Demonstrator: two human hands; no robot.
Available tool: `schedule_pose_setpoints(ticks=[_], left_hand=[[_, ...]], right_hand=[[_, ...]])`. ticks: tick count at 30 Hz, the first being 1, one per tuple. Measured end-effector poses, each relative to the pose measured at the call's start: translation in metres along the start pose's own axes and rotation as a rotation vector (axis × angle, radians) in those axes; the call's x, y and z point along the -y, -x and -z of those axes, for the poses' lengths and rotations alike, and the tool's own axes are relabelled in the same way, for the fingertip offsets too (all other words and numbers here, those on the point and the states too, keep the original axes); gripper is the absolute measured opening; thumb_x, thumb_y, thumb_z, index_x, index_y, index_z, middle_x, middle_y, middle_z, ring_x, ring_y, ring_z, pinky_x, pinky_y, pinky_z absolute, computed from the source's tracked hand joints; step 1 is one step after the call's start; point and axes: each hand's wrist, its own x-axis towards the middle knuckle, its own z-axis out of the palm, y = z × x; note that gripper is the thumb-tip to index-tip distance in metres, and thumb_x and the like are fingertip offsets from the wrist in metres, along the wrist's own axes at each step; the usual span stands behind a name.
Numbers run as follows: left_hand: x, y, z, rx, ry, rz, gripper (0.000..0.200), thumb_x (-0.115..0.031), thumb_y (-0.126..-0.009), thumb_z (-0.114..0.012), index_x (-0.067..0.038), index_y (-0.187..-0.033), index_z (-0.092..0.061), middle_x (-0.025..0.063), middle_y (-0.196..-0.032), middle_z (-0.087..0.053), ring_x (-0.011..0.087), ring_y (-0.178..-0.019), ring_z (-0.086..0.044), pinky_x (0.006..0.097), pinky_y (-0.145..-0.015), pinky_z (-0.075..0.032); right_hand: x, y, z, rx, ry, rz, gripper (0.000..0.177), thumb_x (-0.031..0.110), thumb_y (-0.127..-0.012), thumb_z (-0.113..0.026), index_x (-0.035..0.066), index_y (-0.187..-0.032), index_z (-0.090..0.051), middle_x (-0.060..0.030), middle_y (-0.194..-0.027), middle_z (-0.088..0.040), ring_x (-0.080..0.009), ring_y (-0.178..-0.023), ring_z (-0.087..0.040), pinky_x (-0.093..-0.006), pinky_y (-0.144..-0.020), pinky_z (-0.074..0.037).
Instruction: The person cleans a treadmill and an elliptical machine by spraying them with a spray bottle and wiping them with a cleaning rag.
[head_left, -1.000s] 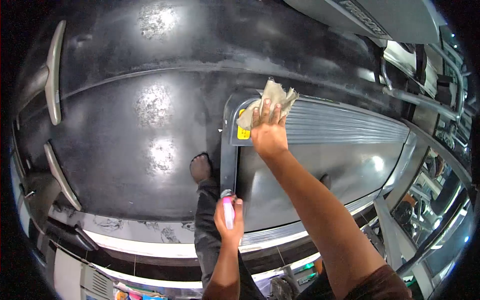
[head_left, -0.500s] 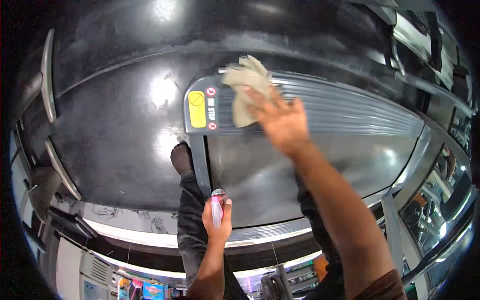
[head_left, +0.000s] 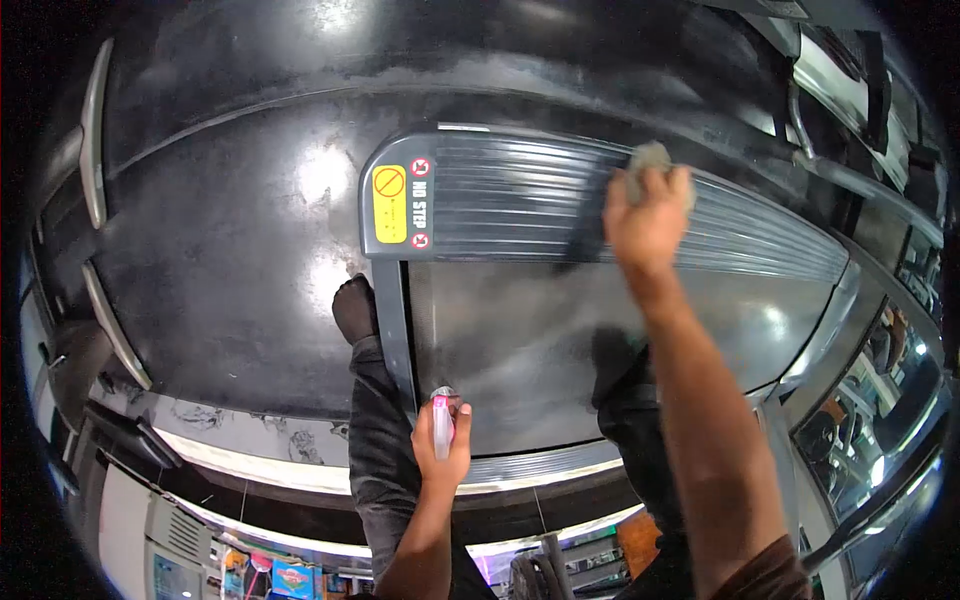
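My right hand (head_left: pixel 650 225) is closed around a bunched, greyish-beige cloth (head_left: pixel 655 158) near the upper edge of the treadmill's ribbed grey motor cover (head_left: pixel 530 195). A blurred part of the cloth sticks out past my fingers. Lower down, my left hand (head_left: pixel 440 445) is wrapped round a spray bottle (head_left: pixel 442 425) with a pink and white head, above the near corner of the running belt (head_left: pixel 500 380). The bottle's body is mostly hidden beneath the hand. On the cover's left end are a yellow label (head_left: pixel 390 205) and the words NO STEP.
One dark-socked foot (head_left: pixel 355 310) stands on the black floor (head_left: pixel 230 260) left of the treadmill frame; my other leg is over the belt. Grey handles (head_left: pixel 97 140) of other equipment rise at the left. Metal rails (head_left: pixel 880 195) and a mirror (head_left: pixel 870 375) are at the right.
My right hand has moved right along the motor cover with the cloth, which has gone from spread out to bunched. My left hand still holds the spray bottle in nearly the same place.
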Motion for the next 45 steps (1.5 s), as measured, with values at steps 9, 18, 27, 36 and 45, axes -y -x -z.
schedule_pose_setpoints(ticks=[9, 18, 27, 36, 45], left_hand=[[0.001, -0.001, -0.005, -0.023, -0.014, -0.017, 0.016, -0.012, -0.092, -0.073, -0.002, -0.102, -0.066, 0.0049, -0.089, -0.068, 0.0127, -0.08, -0.063, 0.0278, -0.075, -0.05], [0.0, -0.001, -0.012, -0.029, -0.014, -0.033, 0.019, -0.012, -0.089, -0.076, -0.002, -0.103, -0.068, 0.006, -0.085, -0.069, 0.0138, -0.077, -0.064, 0.0287, -0.074, -0.051], [-0.002, 0.006, -0.02, 0.035, -0.105, -0.006, 0.017, -0.015, -0.094, -0.071, -0.001, -0.102, -0.065, 0.0042, -0.088, -0.068, 0.0131, -0.08, -0.063, 0.0281, -0.076, -0.05], [-0.014, 0.011, -0.037, -0.002, -0.06, 0.015, 0.014, -0.013, -0.093, -0.072, -0.003, -0.1, -0.065, 0.002, -0.086, -0.066, 0.011, -0.078, -0.06, 0.0274, -0.073, -0.048], [0.001, 0.01, -0.028, -0.001, 0.063, -0.002, 0.014, -0.011, -0.091, -0.074, -0.004, -0.1, -0.066, 0.0018, -0.082, -0.065, 0.0103, -0.074, -0.058, 0.0256, -0.072, -0.047]], right_hand=[[0.117, 0.029, -0.029, 0.227, -0.189, 0.51, 0.043, 0.008, -0.082, -0.068, 0.015, -0.124, -0.064, -0.0156, -0.119, -0.053, -0.0358, -0.095, -0.065, -0.0455, -0.082, -0.058], [-0.115, -0.015, 0.034, 0.18, 0.133, 0.04, 0.048, 0.023, -0.087, -0.073, 0.011, -0.133, -0.062, -0.0222, -0.136, -0.056, -0.0412, -0.11, -0.064, -0.0461, -0.091, -0.055], [0.042, -0.021, -0.019, 0.071, -0.068, -0.006, 0.028, 0.025, -0.089, -0.063, 0.005, -0.108, -0.065, -0.018, -0.109, -0.068, -0.0387, -0.091, -0.07, -0.0481, -0.084, -0.057], [-0.014, -0.033, 0.018, 0.34, 0.095, 0.349, 0.045, 0.015, -0.083, -0.067, 0.021, -0.128, -0.064, -0.0137, -0.134, -0.059, -0.0401, -0.091, -0.07, -0.048, -0.081, -0.059], [0.044, -0.036, -0.002, 0.294, -0.037, 0.194, 0.019, 0.014, -0.087, -0.058, -0.001, -0.096, -0.067, -0.0244, -0.101, -0.07, -0.0389, -0.09, -0.07, -0.046, -0.081, -0.058]])
